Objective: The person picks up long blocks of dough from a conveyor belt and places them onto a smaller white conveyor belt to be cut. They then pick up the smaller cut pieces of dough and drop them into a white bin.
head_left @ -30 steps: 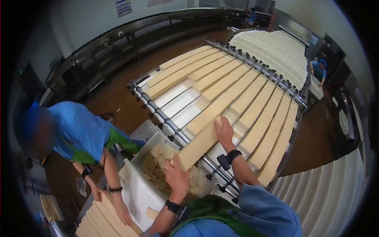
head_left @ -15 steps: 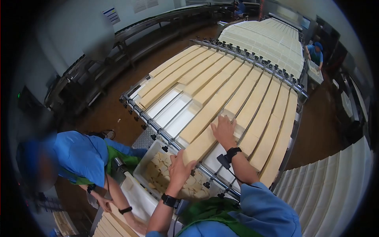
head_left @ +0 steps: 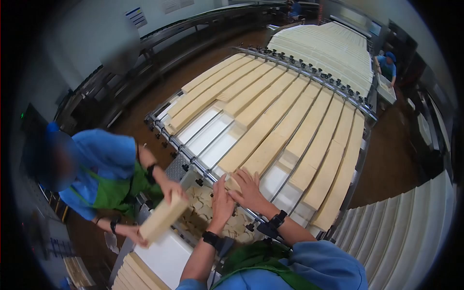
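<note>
My left hand [head_left: 222, 205] is at the near end of a long stack of cream dough sheets [head_left: 263, 152], its fingers upright and close together against the end. My right hand [head_left: 250, 189] bends over the same end from the right, fingertips on the top and side. A short pale end piece [head_left: 233, 183] shows between the two hands, and the palms hide the rest of it. Parallel rows of similar stacks lie on the conveyor [head_left: 209, 131], parted by thin metal rails. Right of my right hand is a bare white stretch of conveyor bed [head_left: 276, 180].
A front bar [head_left: 193, 159] with black knobs edges the conveyor. Below it stands a bin of dough scraps [head_left: 199, 205]. To the left, a co-worker [head_left: 104, 169] holds a blurred dough block [head_left: 164, 220] above a white surface, near more stacks [head_left: 137, 273].
My right hand has moved back along the row to beside my left hand, and the long stack has shifted. The co-worker has straightened and lifted a dough block in both hands.
</note>
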Demonstrator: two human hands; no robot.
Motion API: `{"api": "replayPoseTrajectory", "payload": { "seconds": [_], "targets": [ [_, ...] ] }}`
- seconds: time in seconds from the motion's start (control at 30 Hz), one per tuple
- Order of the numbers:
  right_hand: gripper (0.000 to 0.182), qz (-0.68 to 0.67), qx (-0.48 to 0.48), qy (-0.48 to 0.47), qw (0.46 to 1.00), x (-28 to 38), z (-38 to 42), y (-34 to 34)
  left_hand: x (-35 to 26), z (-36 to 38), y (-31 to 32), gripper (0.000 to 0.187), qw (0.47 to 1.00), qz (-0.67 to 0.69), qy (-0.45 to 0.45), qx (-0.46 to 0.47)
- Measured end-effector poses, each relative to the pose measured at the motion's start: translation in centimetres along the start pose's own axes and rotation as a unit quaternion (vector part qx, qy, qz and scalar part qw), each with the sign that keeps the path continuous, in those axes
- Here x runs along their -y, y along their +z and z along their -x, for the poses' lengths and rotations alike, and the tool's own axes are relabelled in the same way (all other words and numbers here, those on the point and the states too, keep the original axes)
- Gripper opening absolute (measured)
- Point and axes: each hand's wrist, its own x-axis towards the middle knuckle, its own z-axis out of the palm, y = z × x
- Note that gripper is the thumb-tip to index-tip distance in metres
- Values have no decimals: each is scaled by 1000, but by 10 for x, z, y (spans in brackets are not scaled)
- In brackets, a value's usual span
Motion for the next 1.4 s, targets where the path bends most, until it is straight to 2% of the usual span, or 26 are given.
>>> {"api": "replayPoseTrajectory", "payload": {
  "seconds": [0.03,0.17,0.23,0.27,0.33,0.4,0.43,0.5,0.53,0.6,0.63,0.67,0.73,0.77,0.8,0.83,0.87,0.9,0.93,1.0,1.23,1.4],
  "targets": [
    [67,4,46,-22,999,4,2,3,5,-1,-2,68,999,4,30,12],
    [64,64,52,-65,994,8,0,4,19,6,-6,76,997,38,67,-21],
    [65,129,-5,-163,978,10,1,6,31,23,-7,75,996,64,34,-54],
    [65,122,10,-176,977,11,4,7,33,34,-9,75,994,48,-10,-93],
    [47,121,2,-181,976,13,6,9,31,59,-20,70,984,11,-89,-154],
    [30,124,-13,-186,975,14,4,9,59,88,-20,68,977,-8,-94,-190],
    [30,122,-6,-196,973,15,4,9,68,104,-26,66,973,-32,-88,-210],
    [32,109,-28,-187,976,17,4,9,88,140,-37,61,969,-50,-110,-215],
    [26,116,-39,-184,975,19,3,9,103,159,-40,59,965,-77,-118,-219],
    [22,117,-73,-191,972,11,5,26,131,195,-49,50,971,-55,-163,-165],
    [19,118,-105,-196,968,5,5,30,146,214,-45,42,970,-76,-125,-194],
    [12,105,-123,-193,968,7,4,31,144,229,-52,40,973,-52,-145,-175],
    [12,92,-120,-177,973,7,6,32,152,256,-58,41,971,-25,-178,-161],
    [12,109,-137,-165,971,10,6,28,159,268,-59,42,974,-24,-157,-160],
    [12,120,-120,-181,969,15,6,24,191,283,-49,37,973,-4,-139,-186],
    [13,127,-101,-198,967,17,5,19,184,279,-52,37,976,-2,-125,-178],
    [13,132,-109,-193,966,18,6,14,170,285,-58,35,963,61,-177,-193],
    [15,141,-73,-191,969,19,7,14,161,289,-63,33,942,123,-233,-209],
    [17,149,-35,-191,970,21,6,13,163,291,-66,33,943,120,-229,-208],
    [17,152,-26,-194,969,21,5,14,167,298,-70,31,910,212,-287,-213],
    [21,207,43,-208,955,19,-1,9,169,306,-65,33,896,245,-288,-233],
    [18,206,38,-215,954,4,-7,21,164,307,-59,28,889,266,-304,-214]
  ]
}}
